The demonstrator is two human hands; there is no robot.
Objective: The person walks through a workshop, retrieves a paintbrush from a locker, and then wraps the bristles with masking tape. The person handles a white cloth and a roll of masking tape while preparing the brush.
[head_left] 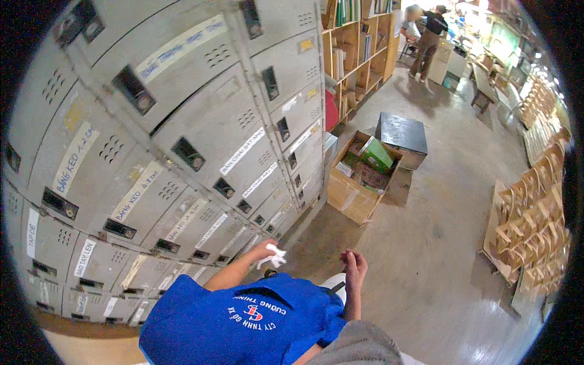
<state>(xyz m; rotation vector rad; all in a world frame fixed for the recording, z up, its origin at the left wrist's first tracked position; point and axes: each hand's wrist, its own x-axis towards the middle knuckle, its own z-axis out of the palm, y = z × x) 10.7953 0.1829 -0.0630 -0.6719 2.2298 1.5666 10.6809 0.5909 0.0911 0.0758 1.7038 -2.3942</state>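
Note:
In front of the lower lockers, my left hand [261, 249] is closed on a small white piece with several short prongs [273, 257]; its exact kind is hard to make out. My right hand [354, 265] is held up to the right of my body, above the floor, with its fingers curled together. Whether anything small is between those fingers does not show. The blue garment [243, 328] I wear, with a printed mark on it, fills the lower middle.
Grey metal lockers [201, 121] with labels line the left. Ahead stand an open cardboard box [354, 201], a black-topped box [403, 131] and a wooden shelf [365, 73]. Racks of curved wooden parts [529, 225] stand on the right. People [431, 42] are far back near a cabinet.

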